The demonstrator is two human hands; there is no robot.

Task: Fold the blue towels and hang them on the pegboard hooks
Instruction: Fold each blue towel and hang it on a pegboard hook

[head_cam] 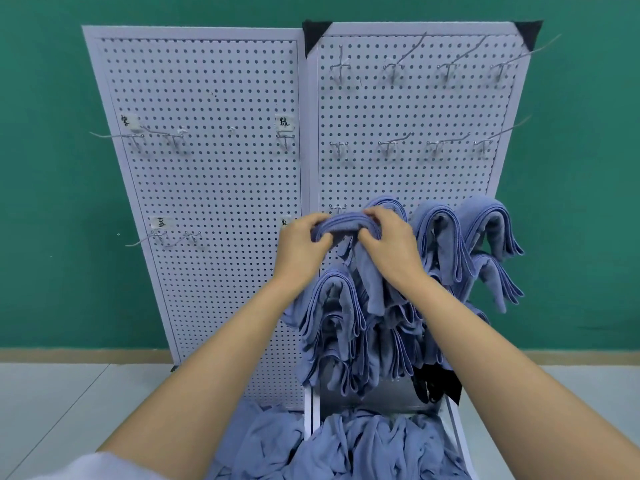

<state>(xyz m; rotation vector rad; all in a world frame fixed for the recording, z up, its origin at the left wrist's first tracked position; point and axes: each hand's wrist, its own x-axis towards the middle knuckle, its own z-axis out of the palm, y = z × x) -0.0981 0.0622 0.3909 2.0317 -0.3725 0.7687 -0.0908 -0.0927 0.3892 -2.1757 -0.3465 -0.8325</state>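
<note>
Now both hands at frame centre, against lower part of right pegboard panel. My left hand: fingers curled, clamped on left end of folded blue towel. My right hand: fingers curled over its right end. Towel tail hangs down between my wrists. Other folded towels hang just right of it and below. Loose towel pile at bottom centre. Wire hooks in rows, upper right of frame
</note>
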